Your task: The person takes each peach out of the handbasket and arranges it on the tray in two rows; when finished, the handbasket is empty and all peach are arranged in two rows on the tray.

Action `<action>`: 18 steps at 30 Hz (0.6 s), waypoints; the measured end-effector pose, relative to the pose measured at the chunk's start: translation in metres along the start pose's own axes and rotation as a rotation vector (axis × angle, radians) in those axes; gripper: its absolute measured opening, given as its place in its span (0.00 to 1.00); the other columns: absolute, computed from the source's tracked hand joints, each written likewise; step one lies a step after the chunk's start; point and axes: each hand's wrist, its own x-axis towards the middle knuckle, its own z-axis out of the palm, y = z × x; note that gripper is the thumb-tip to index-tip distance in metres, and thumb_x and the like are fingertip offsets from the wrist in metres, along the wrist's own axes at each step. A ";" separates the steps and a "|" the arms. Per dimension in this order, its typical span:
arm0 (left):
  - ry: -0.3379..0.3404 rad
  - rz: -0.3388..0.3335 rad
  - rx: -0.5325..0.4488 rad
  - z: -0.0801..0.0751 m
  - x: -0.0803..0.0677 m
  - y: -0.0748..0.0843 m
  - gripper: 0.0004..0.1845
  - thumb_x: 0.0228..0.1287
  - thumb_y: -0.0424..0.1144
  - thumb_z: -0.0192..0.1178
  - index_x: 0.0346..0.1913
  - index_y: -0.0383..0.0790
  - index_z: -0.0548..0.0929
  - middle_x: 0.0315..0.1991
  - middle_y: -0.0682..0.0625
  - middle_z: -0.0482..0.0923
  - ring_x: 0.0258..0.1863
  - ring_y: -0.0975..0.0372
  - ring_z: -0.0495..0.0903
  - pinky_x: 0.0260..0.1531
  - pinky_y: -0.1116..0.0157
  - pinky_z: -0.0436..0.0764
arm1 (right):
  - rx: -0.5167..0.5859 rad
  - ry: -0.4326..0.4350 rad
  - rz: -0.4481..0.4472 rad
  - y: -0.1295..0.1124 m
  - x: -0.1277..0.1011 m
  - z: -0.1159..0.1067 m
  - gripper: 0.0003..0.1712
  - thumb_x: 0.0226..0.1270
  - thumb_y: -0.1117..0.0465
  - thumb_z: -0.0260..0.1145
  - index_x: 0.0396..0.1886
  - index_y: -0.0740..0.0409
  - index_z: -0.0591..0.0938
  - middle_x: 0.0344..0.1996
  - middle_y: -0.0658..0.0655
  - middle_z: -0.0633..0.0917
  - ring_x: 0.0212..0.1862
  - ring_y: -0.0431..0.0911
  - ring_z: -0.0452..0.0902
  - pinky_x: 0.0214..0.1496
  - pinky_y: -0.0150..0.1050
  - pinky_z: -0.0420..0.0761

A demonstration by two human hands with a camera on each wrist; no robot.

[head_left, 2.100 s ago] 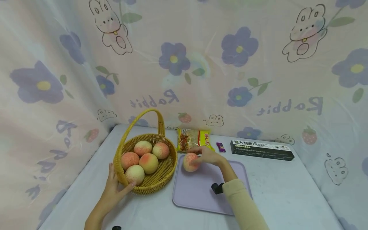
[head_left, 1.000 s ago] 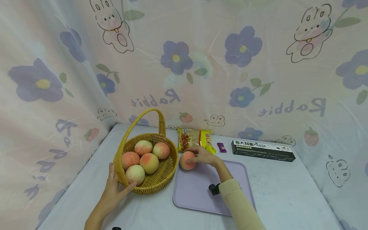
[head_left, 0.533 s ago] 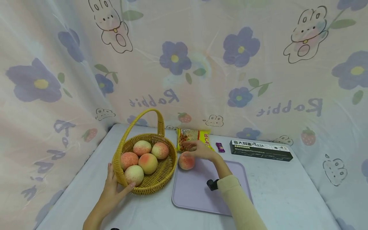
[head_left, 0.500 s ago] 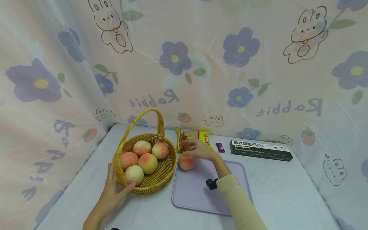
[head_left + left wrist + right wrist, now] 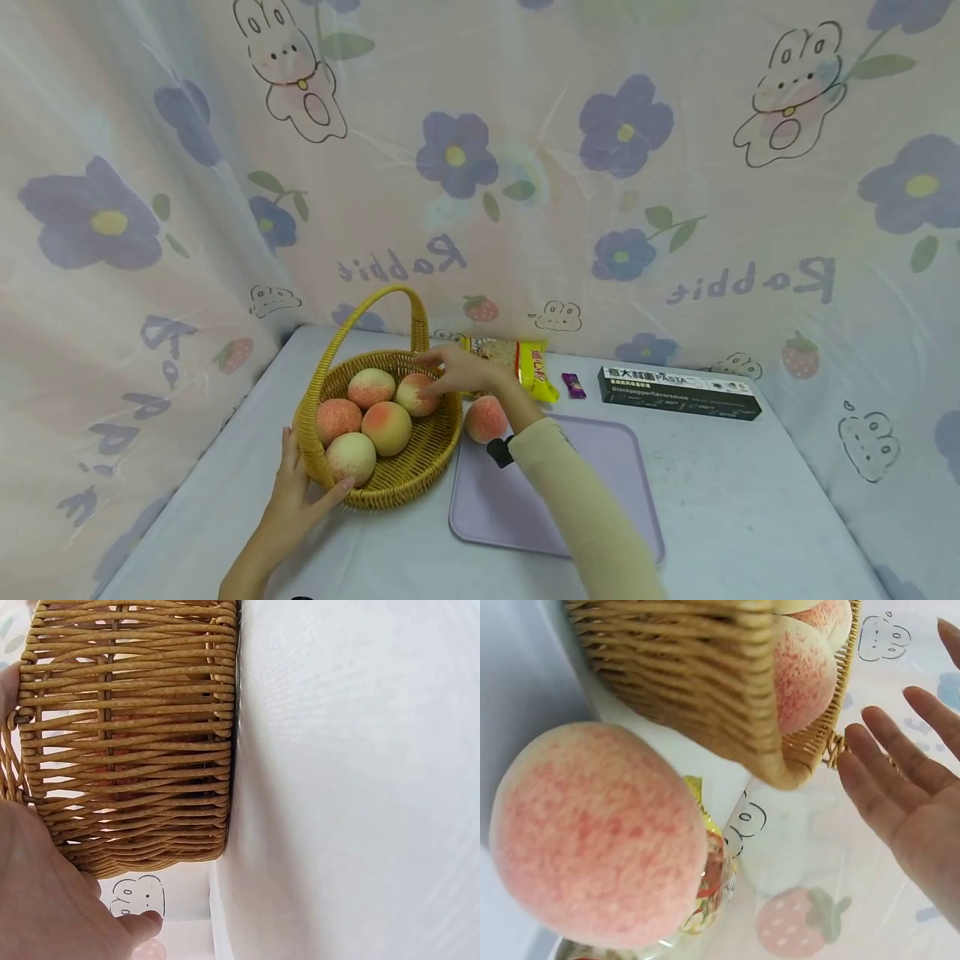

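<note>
A yellow wicker basket (image 5: 408, 492) with a tall handle stands at the left, holding several peaches such as a yellow-orange peach (image 5: 387, 428). My left hand (image 5: 288, 504) holds its near-left side, thumb over the rim; the left wrist view shows the woven side (image 5: 135, 750) close against that hand. My right hand (image 5: 467, 371) reaches over the basket's right rim, above a pink-speckled peach (image 5: 415, 398). Its fingers (image 5: 896, 746) are spread and hold nothing in the right wrist view. A single peach (image 5: 486, 419) rests at the far-left corner of the lilac tray (image 5: 517, 542).
Behind the tray lies a yellow food packet (image 5: 534, 371), partly hidden by the right hand. To its right are a small purple wrapped sweet (image 5: 573, 385) and a long black pasta box (image 5: 678, 393). A printed curtain (image 5: 525, 250) closes off the back and left side.
The right hand shifted the single peach left to the tray's corner, let go of it, then moved left over the basket's rim. The left hand and basket stayed put.
</note>
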 end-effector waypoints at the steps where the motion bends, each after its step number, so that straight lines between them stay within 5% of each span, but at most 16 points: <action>1: -0.002 -0.007 0.003 -0.001 0.000 0.000 0.53 0.64 0.41 0.68 0.81 0.58 0.41 0.80 0.47 0.23 0.74 0.38 0.18 0.56 0.21 0.33 | -0.013 -0.015 0.003 -0.002 0.005 0.002 0.34 0.63 0.63 0.71 0.69 0.63 0.74 0.67 0.63 0.74 0.66 0.59 0.69 0.65 0.48 0.73; 18: 0.004 -0.007 -0.034 -0.001 0.001 0.001 0.53 0.64 0.40 0.68 0.81 0.57 0.42 0.80 0.47 0.22 0.74 0.39 0.18 0.56 0.22 0.32 | -0.321 -0.215 0.193 -0.024 0.050 0.007 0.36 0.64 0.65 0.70 0.71 0.67 0.70 0.68 0.63 0.73 0.68 0.55 0.68 0.64 0.43 0.74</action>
